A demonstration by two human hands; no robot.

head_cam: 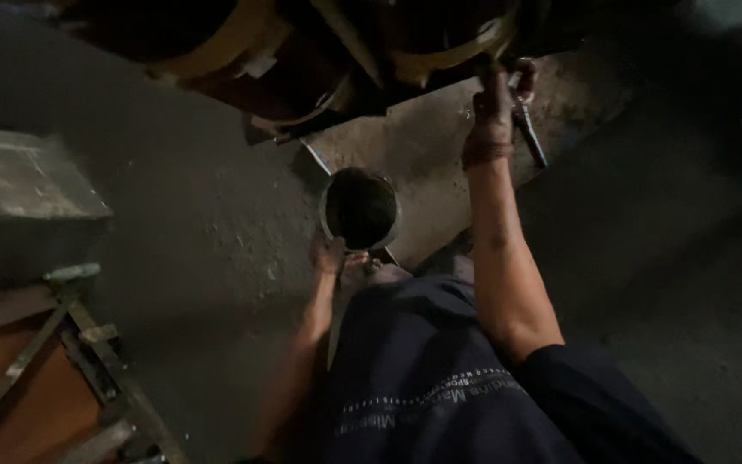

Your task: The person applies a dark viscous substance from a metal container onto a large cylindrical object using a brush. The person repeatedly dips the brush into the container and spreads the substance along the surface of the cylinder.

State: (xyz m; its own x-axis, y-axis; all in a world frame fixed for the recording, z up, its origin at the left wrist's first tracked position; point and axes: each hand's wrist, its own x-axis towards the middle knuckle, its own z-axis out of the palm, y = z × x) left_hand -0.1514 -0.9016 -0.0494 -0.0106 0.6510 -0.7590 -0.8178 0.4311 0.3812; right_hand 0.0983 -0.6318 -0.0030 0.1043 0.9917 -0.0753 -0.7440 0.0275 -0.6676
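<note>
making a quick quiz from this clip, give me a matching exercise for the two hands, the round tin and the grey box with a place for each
Things:
1. left hand
2. right hand
3. round tin
4. grey box

Places:
A. far left of the floor
B. raised at the dark machine, gripping a tool
C. on the floor in the middle, open top up
D. low, at the near rim of the tin

Pairs: 1-D, 2-B, 3-C, 4-A
</note>
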